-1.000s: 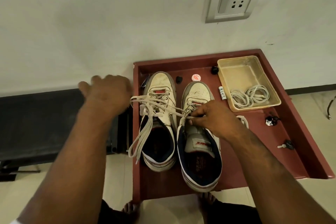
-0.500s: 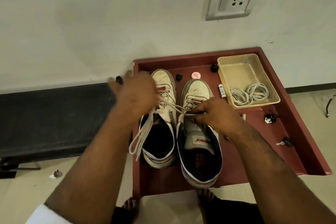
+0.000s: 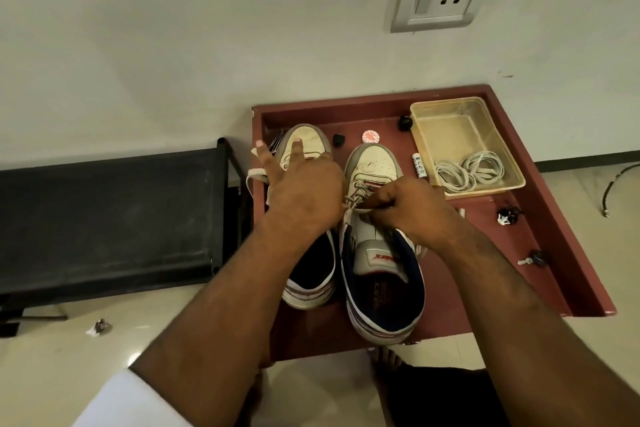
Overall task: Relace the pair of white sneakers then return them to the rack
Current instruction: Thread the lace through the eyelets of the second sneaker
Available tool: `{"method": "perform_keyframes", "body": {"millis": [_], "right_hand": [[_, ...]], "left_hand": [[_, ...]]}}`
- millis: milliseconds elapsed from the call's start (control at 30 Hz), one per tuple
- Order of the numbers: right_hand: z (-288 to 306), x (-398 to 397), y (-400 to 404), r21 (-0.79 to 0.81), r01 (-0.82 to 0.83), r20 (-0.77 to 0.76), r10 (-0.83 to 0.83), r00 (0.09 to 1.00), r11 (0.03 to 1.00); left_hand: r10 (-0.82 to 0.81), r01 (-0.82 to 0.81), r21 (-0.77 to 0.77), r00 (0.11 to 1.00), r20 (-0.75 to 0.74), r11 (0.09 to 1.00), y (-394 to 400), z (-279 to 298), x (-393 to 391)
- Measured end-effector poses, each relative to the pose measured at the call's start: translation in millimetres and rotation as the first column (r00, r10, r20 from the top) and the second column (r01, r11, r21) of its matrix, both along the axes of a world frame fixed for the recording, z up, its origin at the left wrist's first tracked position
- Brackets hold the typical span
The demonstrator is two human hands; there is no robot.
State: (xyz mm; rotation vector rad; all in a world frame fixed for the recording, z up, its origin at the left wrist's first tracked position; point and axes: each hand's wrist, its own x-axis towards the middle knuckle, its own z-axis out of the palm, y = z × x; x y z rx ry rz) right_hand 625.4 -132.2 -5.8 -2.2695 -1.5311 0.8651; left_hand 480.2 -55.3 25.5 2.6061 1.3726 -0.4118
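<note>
Sneakers (image 3: 346, 236) sit mid-frame on the red worktop (image 3: 540, 236); the right hand (image 3: 405, 210) pinches a lace (image 3: 348, 215) taut for threading, while the left hand (image 3: 304, 194) spreads above the left shoe.

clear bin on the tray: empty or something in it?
Not empty. The clear bin holds coiled white laces at its near end; the far end shows bare bottom.
</note>
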Motion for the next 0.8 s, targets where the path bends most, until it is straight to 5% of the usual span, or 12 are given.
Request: {"method": "perform_keyframes", "body": {"millis": [133,333,533,800], "right_hand": [[2,3,-1,0.017,-0.014,0.027,0.013,1.0,1.0],[4,5,0,0.008,-0.024,0.081,0.023,0.996,1.0],[3,4,-1,0.032,-0.023,0.071,0.021,0.997,0.999],[4,4,-2,0.038,-0.036,0.075,0.033,0.997,0.999]], "left_hand": [[0.143,-0.142,0.026,0.989,-0.039,0.989,15,15,-15],[-0.078,0.079,0.039,0.996,-0.037,0.996,-13,7,4],[-0.016,0.011,0.06,0.996,0.084,0.998,-10,3,8],[-0.114,0.118,0.103,0.993,-0.041,0.988,-14,-7,9]]}}
